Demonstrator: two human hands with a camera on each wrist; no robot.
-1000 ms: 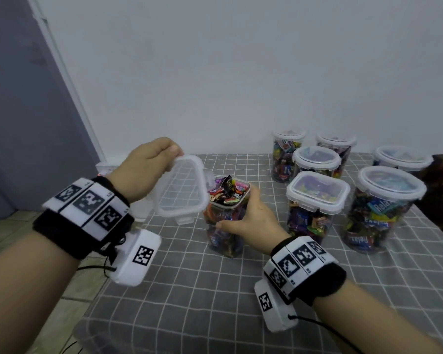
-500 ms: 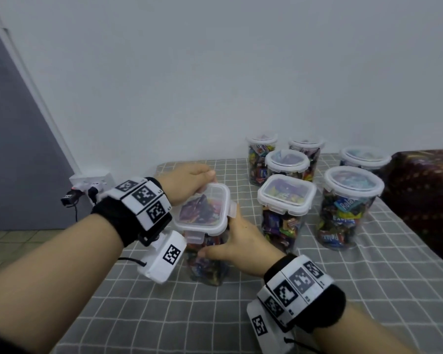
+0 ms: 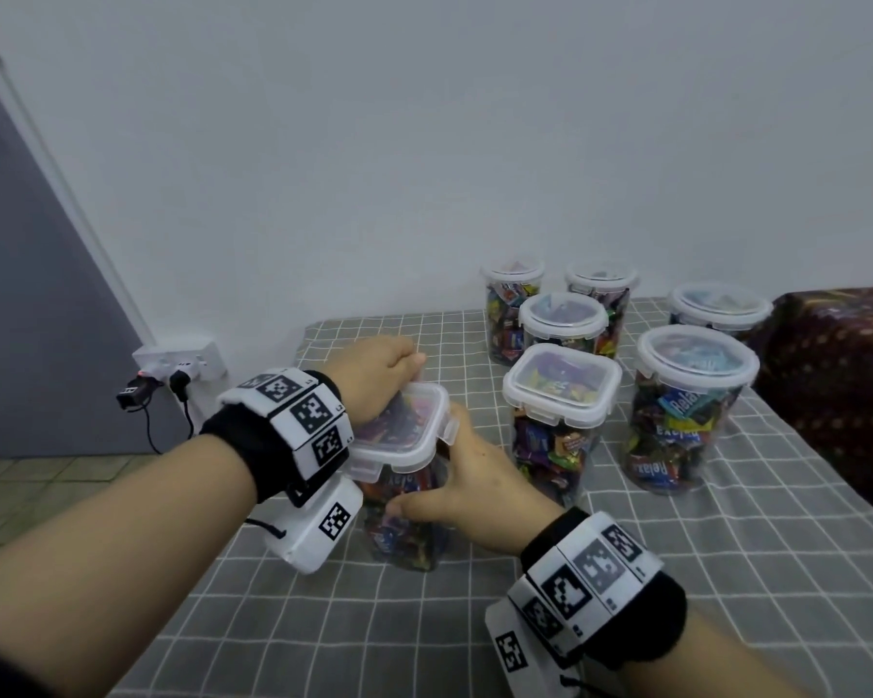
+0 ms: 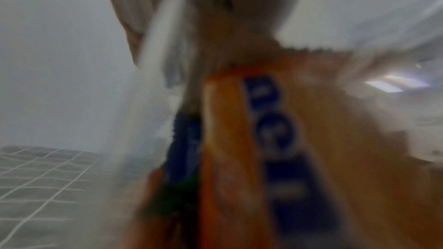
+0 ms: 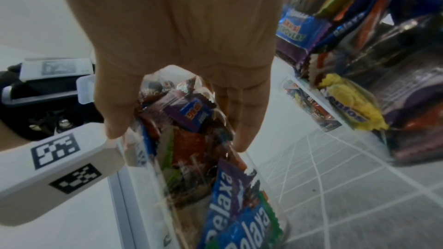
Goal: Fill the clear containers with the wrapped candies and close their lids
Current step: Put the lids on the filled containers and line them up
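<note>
I see a tall clear container (image 3: pixel 409 516), packed with bright wrapped candies (image 5: pixel 189 113), standing near the left of the checked bench (image 3: pixel 726 571). My right hand (image 3: pixel 475 491) wraps its side; my left hand (image 3: pixel 374 375) presses the white-rimmed lid (image 3: pixel 414 435) on top, fingers curled over its far edge.

Near container (image 3: pixel 409 511) at frame centre on the table (image 3: pixel 726 571), lid (image 3: pixel 404 430) on top. Left hand (image 3: pixel 374 375) over the lid; right hand (image 3: pixel 475 486) against the container's right side. Six lidded containers (image 3: pixel 560 420) grouped upper right, behind. Wall socket (image 3: pixel 177 365) at left, beyond the table edge.
</note>
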